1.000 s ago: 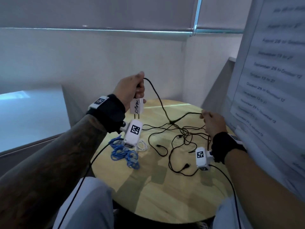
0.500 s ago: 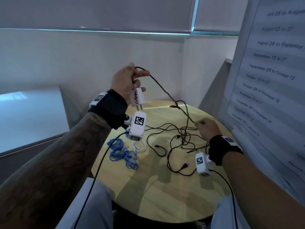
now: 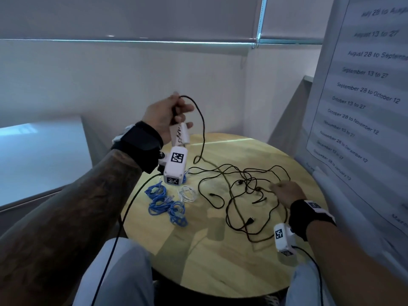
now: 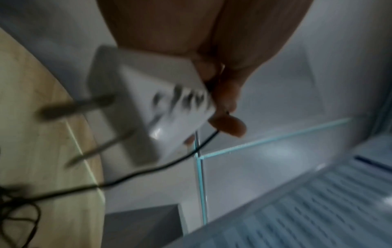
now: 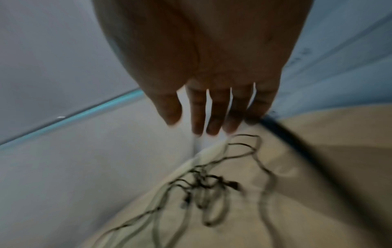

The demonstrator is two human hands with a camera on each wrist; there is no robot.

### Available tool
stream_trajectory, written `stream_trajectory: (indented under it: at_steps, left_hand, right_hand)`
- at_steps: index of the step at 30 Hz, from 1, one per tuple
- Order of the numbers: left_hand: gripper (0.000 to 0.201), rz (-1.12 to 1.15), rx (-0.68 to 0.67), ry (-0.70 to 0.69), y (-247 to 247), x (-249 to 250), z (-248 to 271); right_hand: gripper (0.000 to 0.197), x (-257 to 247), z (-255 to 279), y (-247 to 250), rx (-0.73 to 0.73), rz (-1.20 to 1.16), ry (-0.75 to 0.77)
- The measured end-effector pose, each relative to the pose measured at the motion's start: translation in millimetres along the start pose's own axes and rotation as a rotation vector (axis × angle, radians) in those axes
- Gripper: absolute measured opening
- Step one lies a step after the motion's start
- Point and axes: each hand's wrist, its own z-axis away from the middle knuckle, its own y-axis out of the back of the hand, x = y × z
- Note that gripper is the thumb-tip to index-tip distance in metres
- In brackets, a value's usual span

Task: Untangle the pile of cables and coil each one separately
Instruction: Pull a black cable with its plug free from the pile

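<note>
White charger [image 3: 180, 134] and black cable [image 3: 202, 129] gripped in raised left hand [image 3: 164, 115], right hand [image 3: 287, 192] fingers straight, over tangle

black cables [image 3: 229, 191], blue cable [image 3: 165, 204], white charger [image 3: 180, 134]

Right hand [image 3: 287, 192] lets go of black cable [image 3: 220, 171], drops flat by tangle. Cable goes slack, loops down from left hand [image 3: 164, 115], no longer pulled tight.
</note>
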Motion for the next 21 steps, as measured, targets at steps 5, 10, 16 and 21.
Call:
stream_trajectory:
  at_steps: [5, 10, 16, 21]
  left_hand:
    - [0.032, -0.118, -0.283, 0.132, -28, -23, 18]
    - [0.032, -0.045, -0.337, 0.156, -26, -32, 25]
    - [0.017, -0.046, -0.653, 0.370, -16, -59, 52]
    - [0.018, 0.270, -0.346, 0.076, -13, -62, 35]
  right_hand:
    - [0.040, -92, 46, 7, 0.032, -0.454, 0.440]
    - [0.022, -136, 73, -6, -0.323, -0.795, 0.550]
    - [0.025, -112, 59, -23, -0.066, -0.703, 0.449]
    - [0.025, -105, 98, -49, -0.314, -0.473, 0.522]
